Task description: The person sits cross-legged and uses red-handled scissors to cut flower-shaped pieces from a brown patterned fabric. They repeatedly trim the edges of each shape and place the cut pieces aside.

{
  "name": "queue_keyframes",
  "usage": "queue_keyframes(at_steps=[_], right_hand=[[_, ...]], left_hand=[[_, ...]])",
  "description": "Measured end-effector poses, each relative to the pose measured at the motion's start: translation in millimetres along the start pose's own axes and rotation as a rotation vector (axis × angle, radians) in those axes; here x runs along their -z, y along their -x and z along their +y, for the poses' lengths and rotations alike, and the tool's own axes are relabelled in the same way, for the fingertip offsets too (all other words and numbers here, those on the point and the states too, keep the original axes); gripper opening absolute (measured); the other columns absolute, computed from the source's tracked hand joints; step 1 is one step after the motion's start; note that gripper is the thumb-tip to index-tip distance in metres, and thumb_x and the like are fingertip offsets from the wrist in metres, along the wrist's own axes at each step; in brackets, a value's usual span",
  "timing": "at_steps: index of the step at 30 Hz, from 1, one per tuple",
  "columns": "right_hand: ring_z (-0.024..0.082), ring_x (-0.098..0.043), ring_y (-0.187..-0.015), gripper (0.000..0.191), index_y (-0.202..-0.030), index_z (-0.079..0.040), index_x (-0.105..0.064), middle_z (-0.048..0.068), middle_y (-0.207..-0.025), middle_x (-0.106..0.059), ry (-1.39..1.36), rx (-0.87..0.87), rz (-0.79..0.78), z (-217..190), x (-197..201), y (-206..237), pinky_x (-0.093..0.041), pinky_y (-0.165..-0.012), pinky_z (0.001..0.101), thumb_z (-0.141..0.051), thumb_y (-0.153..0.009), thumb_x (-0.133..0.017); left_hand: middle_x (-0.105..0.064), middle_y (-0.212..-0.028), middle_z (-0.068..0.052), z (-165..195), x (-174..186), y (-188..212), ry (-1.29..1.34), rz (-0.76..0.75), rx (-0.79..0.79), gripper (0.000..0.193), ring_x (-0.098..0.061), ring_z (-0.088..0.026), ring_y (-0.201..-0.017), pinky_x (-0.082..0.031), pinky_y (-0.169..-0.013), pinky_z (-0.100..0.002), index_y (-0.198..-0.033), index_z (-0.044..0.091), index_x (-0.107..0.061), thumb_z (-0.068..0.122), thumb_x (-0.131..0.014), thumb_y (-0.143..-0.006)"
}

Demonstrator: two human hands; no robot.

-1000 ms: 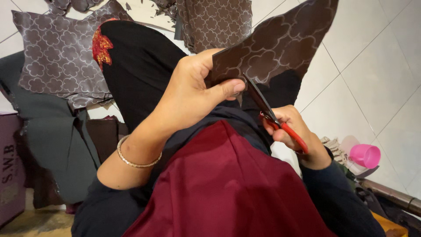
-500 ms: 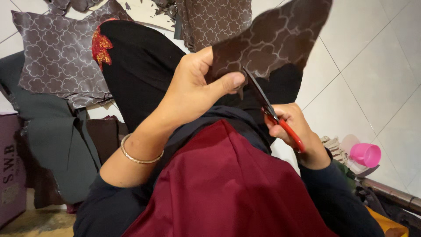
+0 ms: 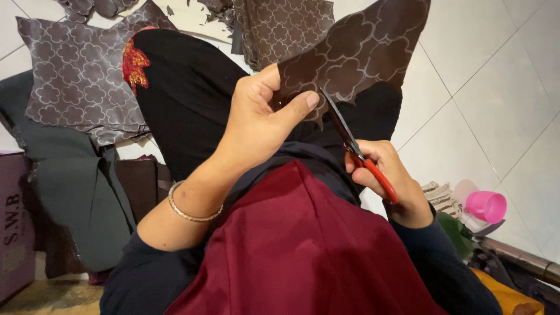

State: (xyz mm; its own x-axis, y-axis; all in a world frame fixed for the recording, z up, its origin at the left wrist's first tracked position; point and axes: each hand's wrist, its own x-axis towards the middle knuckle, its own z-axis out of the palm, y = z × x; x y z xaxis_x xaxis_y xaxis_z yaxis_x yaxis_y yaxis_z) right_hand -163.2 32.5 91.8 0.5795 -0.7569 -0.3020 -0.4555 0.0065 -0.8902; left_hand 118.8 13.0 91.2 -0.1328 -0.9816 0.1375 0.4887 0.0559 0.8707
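On the white tiled floor (image 3: 496, 87) ahead of you lie a large patterned brown sheet (image 3: 81, 87) and a stack of cut patterned pieces (image 3: 280, 29). A pink cup (image 3: 487, 205) sits to your right, a purple box (image 3: 14, 227) to your left.

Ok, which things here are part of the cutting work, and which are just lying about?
In hand:
left hand pinching the brown patterned sheet
right hand working the red-handled scissors at the sheet's edge

Lying about:
stack of patterned pieces
pink cup
purple box
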Motion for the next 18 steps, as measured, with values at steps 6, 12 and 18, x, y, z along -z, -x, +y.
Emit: queue_keyframes(at_steps=[6,12,18], right_hand=[[0.004,-0.042,-0.059,0.074,-0.078,-0.008,-0.058,-0.006,-0.064,-0.047,-0.028,0.023,-0.013,3.1,2.3,3.0,-0.031,-0.053,0.0234,-0.082,-0.082,-0.063],[0.005,-0.04,-0.06,0.074,-0.072,-0.009,-0.053,-0.007,-0.063,-0.045,-0.034,0.055,0.05,22.6,-6.2,2.1,-0.031,-0.052,0.0244,-0.082,-0.083,-0.063],[0.005,-0.038,-0.061,0.072,-0.07,-0.011,-0.049,-0.006,-0.065,-0.044,-0.041,0.091,0.057,30.0,-9.7,3.2,-0.03,-0.054,0.024,-0.081,-0.085,-0.062]], left_hand=[[-0.073,-0.106,-0.002,4.1,-0.3,0.7,0.049,-0.027,0.068,0.019,-0.066,-0.006,-0.095,-0.058,-0.086,-0.023,-0.121,-0.003,-0.069,-0.001,-0.069,-0.102],[-0.074,-0.109,-0.002,-1.5,-5.1,1.0,0.105,0.0,0.027,0.019,-0.067,-0.006,-0.097,-0.06,-0.088,-0.024,-0.121,-0.002,-0.069,0.0,-0.07,-0.102],[-0.073,-0.105,-0.002,-5.3,-4.2,2.1,0.116,0.008,0.051,0.018,-0.066,-0.006,-0.093,-0.058,-0.084,-0.024,-0.12,-0.002,-0.07,0.0,-0.071,-0.103]])
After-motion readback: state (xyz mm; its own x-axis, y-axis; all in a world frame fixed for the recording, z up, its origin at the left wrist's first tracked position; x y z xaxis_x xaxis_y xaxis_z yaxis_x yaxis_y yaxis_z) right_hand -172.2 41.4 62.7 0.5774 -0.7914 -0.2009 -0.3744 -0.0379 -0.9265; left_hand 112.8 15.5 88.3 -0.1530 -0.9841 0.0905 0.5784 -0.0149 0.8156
